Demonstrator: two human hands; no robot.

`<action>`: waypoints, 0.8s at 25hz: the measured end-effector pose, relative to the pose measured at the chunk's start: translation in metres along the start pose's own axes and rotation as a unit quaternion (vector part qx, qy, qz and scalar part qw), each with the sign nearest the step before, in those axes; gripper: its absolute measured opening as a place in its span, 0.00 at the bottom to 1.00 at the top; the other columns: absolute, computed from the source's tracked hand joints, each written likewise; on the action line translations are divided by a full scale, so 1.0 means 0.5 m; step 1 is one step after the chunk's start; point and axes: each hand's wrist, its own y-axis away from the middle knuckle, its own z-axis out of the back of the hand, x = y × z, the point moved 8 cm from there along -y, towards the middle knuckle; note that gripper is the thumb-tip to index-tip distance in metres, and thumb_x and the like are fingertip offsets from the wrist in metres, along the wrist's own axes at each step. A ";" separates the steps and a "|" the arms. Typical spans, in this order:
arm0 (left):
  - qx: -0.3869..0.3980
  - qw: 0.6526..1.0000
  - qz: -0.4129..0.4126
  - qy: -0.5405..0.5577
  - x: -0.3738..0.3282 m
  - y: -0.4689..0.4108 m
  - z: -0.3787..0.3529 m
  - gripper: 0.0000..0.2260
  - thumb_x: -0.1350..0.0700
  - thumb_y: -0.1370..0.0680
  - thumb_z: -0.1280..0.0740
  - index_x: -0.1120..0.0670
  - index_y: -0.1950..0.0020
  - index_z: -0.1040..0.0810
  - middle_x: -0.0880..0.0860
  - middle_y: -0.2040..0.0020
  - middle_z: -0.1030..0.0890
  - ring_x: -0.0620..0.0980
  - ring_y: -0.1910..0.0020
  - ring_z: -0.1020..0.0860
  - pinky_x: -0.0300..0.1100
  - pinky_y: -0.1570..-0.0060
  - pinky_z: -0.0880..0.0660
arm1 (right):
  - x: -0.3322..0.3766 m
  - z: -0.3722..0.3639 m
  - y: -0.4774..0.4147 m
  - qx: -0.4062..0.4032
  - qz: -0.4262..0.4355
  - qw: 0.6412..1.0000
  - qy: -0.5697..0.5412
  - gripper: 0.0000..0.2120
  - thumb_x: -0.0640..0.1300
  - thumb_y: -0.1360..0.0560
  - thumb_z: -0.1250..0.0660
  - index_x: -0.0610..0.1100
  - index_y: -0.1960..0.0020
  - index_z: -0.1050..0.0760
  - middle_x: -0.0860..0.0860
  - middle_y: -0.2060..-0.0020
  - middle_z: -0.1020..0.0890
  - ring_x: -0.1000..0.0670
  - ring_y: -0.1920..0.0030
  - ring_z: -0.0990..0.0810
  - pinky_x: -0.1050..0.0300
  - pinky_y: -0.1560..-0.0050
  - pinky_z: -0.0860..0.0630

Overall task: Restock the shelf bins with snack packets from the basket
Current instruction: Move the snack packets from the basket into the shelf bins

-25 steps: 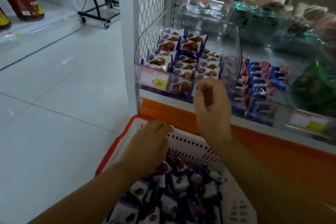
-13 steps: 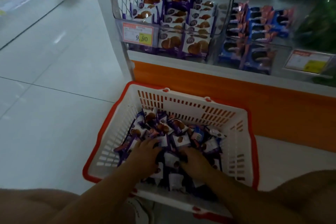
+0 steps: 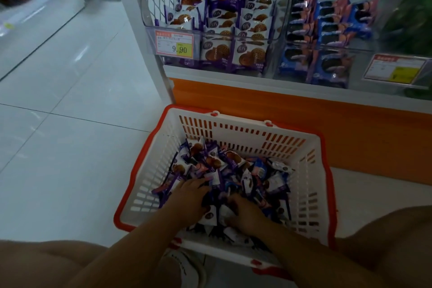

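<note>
A white basket with a red rim (image 3: 233,138) stands on the floor below the shelf, holding a heap of purple and white snack packets (image 3: 210,161). Both my hands are down in the heap at its near side. My left hand (image 3: 189,199) lies palm down, its fingers curled over packets. My right hand (image 3: 245,215) curls its fingers and thumb round a white packet; the fingertips are partly buried. On the shelf, a clear bin (image 3: 275,37) holds rows of the same waffle packets (image 3: 224,18) standing upright.
A bin of blue packets (image 3: 327,30) sits right of the waffle bin. Price tags (image 3: 175,44) hang on the bin fronts. An orange shelf base (image 3: 304,112) runs behind the basket. Pale floor tiles (image 3: 70,124) spread to the left. My knees frame the bottom.
One second ago my right hand was up at the waffle bin and my left above the basket. Both hands have since dropped into the basket's packets, and my view has tilted down.
</note>
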 end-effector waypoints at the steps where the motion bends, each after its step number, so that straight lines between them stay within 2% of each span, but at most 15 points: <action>1: -0.004 1.000 0.002 0.009 -0.003 0.003 0.003 0.28 0.45 0.21 0.37 0.48 0.22 0.41 0.50 0.21 0.45 0.53 0.22 0.47 0.51 0.24 0.49 | -0.006 0.005 0.007 -0.007 -0.007 0.999 -0.032 0.24 0.48 0.27 0.28 0.48 0.34 0.33 0.47 0.38 0.24 0.47 0.41 0.24 0.54 0.42 0.25; 4: -0.042 0.997 -0.017 0.068 -0.024 0.014 0.028 0.30 0.49 0.21 0.35 0.50 0.22 0.43 0.50 0.21 0.44 0.51 0.22 0.48 0.47 0.24 0.49 | -0.004 0.054 0.014 -0.029 -0.055 0.978 -0.198 0.19 0.45 0.25 0.29 0.47 0.37 0.29 0.47 0.40 0.23 0.47 0.43 0.23 0.52 0.41 0.24; 6: -0.074 0.977 -0.040 0.196 -0.043 0.018 0.058 0.30 0.52 0.23 0.32 0.48 0.23 0.41 0.49 0.24 0.38 0.48 0.25 0.42 0.47 0.25 0.44 | 0.010 0.079 0.025 0.000 -0.100 0.917 -0.387 0.16 0.44 0.23 0.32 0.43 0.36 0.27 0.45 0.41 0.21 0.44 0.44 0.21 0.50 0.44 0.21; 8: -0.055 0.915 -0.036 0.398 -0.056 0.020 0.085 0.29 0.55 0.23 0.30 0.44 0.26 0.38 0.42 0.31 0.33 0.41 0.32 0.35 0.40 0.33 0.34 | 0.042 0.092 0.049 0.046 -0.103 0.845 -0.522 0.14 0.44 0.21 0.36 0.42 0.36 0.26 0.41 0.45 0.19 0.42 0.49 0.19 0.48 0.52 0.19; 10: -0.012 0.843 -0.010 0.538 -0.066 0.023 0.103 0.24 0.58 0.23 0.30 0.45 0.29 0.32 0.40 0.34 0.29 0.39 0.38 0.27 0.34 0.45 0.26 | 0.064 0.106 0.062 0.065 -0.082 0.820 -0.562 0.15 0.48 0.20 0.39 0.42 0.36 0.25 0.41 0.49 0.17 0.42 0.54 0.19 0.47 0.52 0.20; 12: -0.015 0.798 0.017 0.603 -0.066 0.022 0.118 0.16 0.59 0.22 0.31 0.49 0.35 0.24 0.46 0.41 0.19 0.41 0.47 0.19 0.34 0.53 0.22 | 0.073 0.117 0.066 0.069 -0.059 0.812 -0.577 0.19 0.55 0.20 0.39 0.44 0.36 0.23 0.42 0.47 0.17 0.39 0.48 0.19 0.42 0.41 0.23; 14: -0.036 0.769 0.044 0.637 -0.063 0.025 0.124 0.14 0.60 0.23 0.30 0.52 0.37 0.23 0.49 0.44 0.18 0.45 0.48 0.18 0.37 0.54 0.20 | 0.084 0.131 0.076 0.065 -0.038 0.811 -0.580 0.22 0.60 0.22 0.40 0.47 0.37 0.22 0.42 0.43 0.18 0.37 0.41 0.21 0.39 0.36 0.26; 17: -0.050 0.737 0.076 0.670 -0.055 0.026 0.119 0.16 0.58 0.25 0.28 0.53 0.38 0.23 0.52 0.40 0.20 0.49 0.46 0.18 0.43 0.50 0.19 | 0.095 0.163 0.087 0.010 0.005 0.835 -0.551 0.17 0.52 0.23 0.34 0.44 0.39 0.22 0.44 0.48 0.15 0.42 0.48 0.16 0.44 0.48 0.19; 20: -0.026 0.713 0.083 0.695 -0.061 0.029 0.117 0.15 0.55 0.25 0.27 0.52 0.40 0.23 0.52 0.41 0.19 0.50 0.46 0.18 0.48 0.45 0.20 | 0.092 0.182 0.093 -0.044 0.017 0.853 -0.520 0.14 0.49 0.24 0.32 0.39 0.45 0.20 0.44 0.53 0.14 0.45 0.53 0.15 0.50 0.56 0.19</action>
